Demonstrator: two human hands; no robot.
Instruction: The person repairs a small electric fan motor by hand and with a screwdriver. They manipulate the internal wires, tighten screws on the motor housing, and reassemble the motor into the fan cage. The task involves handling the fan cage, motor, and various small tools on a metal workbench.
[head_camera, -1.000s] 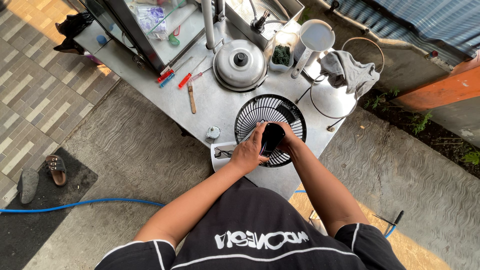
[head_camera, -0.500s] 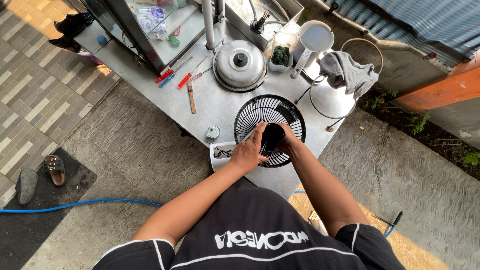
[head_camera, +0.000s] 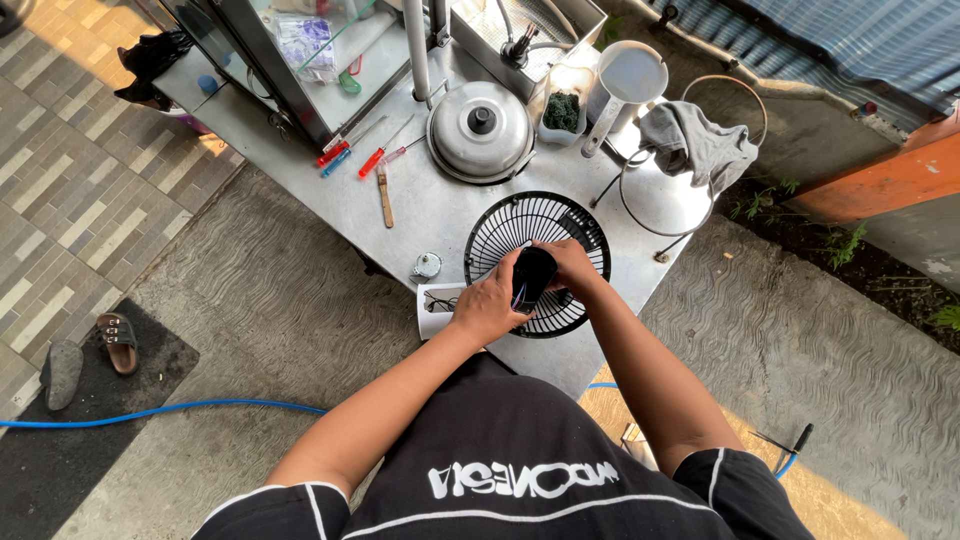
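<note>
A: Entry, head view. Both hands sit over the round black wire fan grille (head_camera: 537, 262), which lies flat on the grey metal surface (head_camera: 440, 215). Between them is a small black motor housing (head_camera: 531, 278) with thin coloured wires showing at its lower edge.

B: Hand states?

A: Left hand (head_camera: 490, 306) is wrapped on the near-left side of the housing, fingers curled tight against it. Right hand (head_camera: 572, 266) is clamped on the far-right side, fingers bent over the top. Both are closed on the same part; neither is free.

B: Orientation of the housing?

A: Its long axis runs roughly from near-left to far-right, tilted, upper end toward the grille's centre. It sits directly between the palms, so it lies right of the left hand and left of the right hand. Neither hand is clearly nearer; both touch it. Whether it touches the grille underneath I cannot tell, the hands cover that.

B: Surroundings?

A: Just left of the left hand, a white rectangular plastic piece (head_camera: 438, 304) at the surface edge, and a small round silvery part (head_camera: 427, 265) above it. Farther back, a wooden-handled tool (head_camera: 385, 196), red-handled screwdrivers (head_camera: 372, 162), and a domed steel pot lid with black knob (head_camera: 480, 128). At right, a grey cloth (head_camera: 697, 145) draped over a wire ring (head_camera: 660, 200). A white plastic jug (head_camera: 625, 85) stands behind. On the floor, a blue hose (head_camera: 150, 410).
</note>
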